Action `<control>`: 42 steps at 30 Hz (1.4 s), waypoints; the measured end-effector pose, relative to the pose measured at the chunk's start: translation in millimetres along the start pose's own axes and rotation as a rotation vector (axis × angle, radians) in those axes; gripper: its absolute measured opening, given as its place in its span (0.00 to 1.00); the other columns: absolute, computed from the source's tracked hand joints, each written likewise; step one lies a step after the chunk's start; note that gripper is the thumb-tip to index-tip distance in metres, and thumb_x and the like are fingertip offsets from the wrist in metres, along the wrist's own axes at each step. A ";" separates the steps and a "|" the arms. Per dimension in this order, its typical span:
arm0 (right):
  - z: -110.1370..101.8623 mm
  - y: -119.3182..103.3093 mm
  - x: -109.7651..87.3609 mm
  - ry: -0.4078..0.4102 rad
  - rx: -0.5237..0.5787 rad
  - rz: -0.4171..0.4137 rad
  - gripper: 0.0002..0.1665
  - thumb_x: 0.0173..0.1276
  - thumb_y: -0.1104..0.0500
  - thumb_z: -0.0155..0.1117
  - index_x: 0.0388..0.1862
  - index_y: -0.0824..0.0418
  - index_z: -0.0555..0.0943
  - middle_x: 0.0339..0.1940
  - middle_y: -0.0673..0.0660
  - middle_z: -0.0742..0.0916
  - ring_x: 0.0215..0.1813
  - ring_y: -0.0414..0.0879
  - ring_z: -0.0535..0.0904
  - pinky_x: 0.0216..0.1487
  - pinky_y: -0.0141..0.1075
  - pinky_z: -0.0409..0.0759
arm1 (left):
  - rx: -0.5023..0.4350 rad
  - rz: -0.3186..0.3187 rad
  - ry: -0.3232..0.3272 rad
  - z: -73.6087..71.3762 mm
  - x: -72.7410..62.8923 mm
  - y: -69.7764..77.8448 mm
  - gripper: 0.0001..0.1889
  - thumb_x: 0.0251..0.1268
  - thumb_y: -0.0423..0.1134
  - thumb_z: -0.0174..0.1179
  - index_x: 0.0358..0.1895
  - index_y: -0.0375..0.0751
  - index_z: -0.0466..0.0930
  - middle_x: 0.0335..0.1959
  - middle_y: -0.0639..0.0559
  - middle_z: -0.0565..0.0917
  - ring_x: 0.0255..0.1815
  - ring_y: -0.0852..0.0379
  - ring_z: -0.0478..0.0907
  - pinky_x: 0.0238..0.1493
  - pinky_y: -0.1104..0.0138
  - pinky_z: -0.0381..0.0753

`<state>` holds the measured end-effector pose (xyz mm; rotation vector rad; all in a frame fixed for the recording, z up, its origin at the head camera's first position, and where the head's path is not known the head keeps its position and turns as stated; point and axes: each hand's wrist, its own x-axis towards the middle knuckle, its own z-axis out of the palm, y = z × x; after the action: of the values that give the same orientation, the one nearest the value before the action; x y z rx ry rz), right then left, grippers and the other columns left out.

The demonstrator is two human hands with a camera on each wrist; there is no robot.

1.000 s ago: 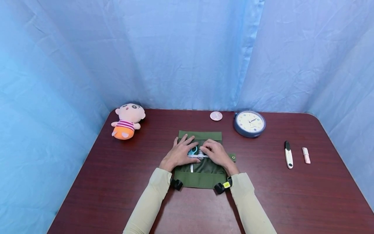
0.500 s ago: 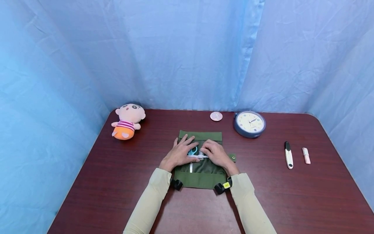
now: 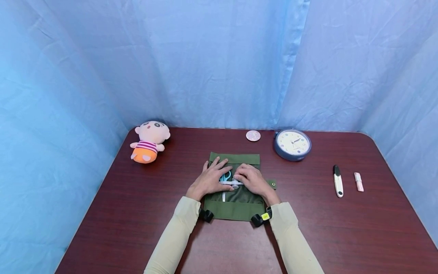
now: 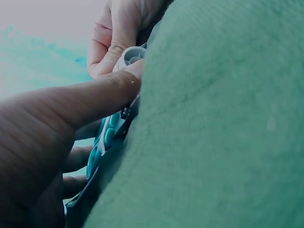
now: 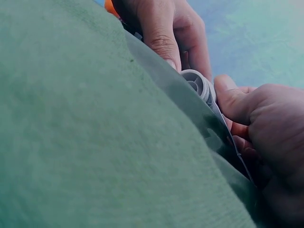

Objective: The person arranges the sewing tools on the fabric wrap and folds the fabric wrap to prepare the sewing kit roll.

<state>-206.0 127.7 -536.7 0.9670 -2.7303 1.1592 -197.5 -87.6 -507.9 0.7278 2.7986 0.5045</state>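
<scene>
A green cloth roll-up pouch (image 3: 234, 211) lies unfolded on the table, with a white elastic band (image 3: 226, 183) across its middle. Light-blue-handled scissors (image 3: 226, 176) are tucked under the band, blade towards the person. Beside them a small whitish spool (image 3: 235, 186) sits at the band, its hollow end showing in the left wrist view. My left hand (image 3: 209, 182) rests on the pouch with fingers spread, thumb (image 4: 126, 78) against the spool's near end. With curled fingers, my right hand (image 3: 254, 179) pinches the spool's far end; those fingertips are partly hidden.
Behind the pouch are a round pink-white disc (image 3: 253, 136) and a blue alarm clock (image 3: 292, 145). A plush doll (image 3: 147, 142) sits at the back left. To the right lie a black-and-white handled tool (image 3: 338, 181) and a small pink-white item (image 3: 358, 182).
The spool has slid slightly towards the person at the band. Both hands stay almost where they were, and the pouch and scissors hold their places.
</scene>
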 end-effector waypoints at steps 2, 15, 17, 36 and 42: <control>-0.2 0.3 0.1 -0.012 0.002 0.008 0.09 0.74 0.56 0.60 0.32 0.52 0.84 0.39 0.51 0.84 0.39 0.41 0.75 0.44 0.37 0.74 | 0.006 -0.001 -0.002 -0.5 -0.1 0.2 0.43 0.58 0.67 0.65 0.75 0.55 0.67 0.82 0.50 0.58 0.85 0.44 0.45 0.78 0.34 0.47; -2.0 0.1 0.4 -0.024 0.018 0.028 0.10 0.74 0.55 0.61 0.32 0.51 0.85 0.39 0.50 0.85 0.40 0.41 0.76 0.44 0.36 0.74 | 0.002 0.003 -0.011 -1.4 -0.2 -0.2 0.45 0.56 0.68 0.66 0.76 0.56 0.65 0.82 0.51 0.56 0.86 0.44 0.44 0.79 0.35 0.46; -2.2 0.1 0.4 -0.020 0.033 0.038 0.10 0.74 0.54 0.61 0.32 0.50 0.85 0.39 0.49 0.85 0.39 0.40 0.75 0.43 0.35 0.73 | 0.000 0.004 -0.016 -1.6 -0.6 -0.1 0.45 0.56 0.68 0.66 0.76 0.56 0.65 0.83 0.51 0.56 0.86 0.44 0.43 0.79 0.35 0.46; -17.5 2.0 -8.7 0.079 0.189 0.157 0.07 0.73 0.54 0.64 0.36 0.53 0.87 0.39 0.52 0.86 0.32 0.37 0.74 0.37 0.29 0.74 | -0.009 -0.001 -0.040 -3.4 -3.4 2.2 0.43 0.56 0.66 0.67 0.75 0.57 0.67 0.83 0.50 0.56 0.86 0.43 0.43 0.80 0.36 0.45; -35.6 2.8 -16.4 0.096 0.152 0.159 0.08 0.72 0.53 0.65 0.38 0.54 0.88 0.39 0.52 0.86 0.34 0.38 0.75 0.38 0.30 0.75 | -0.019 -0.002 -0.039 -4.4 -3.9 2.9 0.44 0.56 0.65 0.68 0.75 0.57 0.66 0.83 0.50 0.56 0.86 0.44 0.42 0.80 0.36 0.45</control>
<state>-201.9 161.3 -516.9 0.6954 -2.7171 1.4165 -194.1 -88.4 -502.3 0.7237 2.7545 0.5099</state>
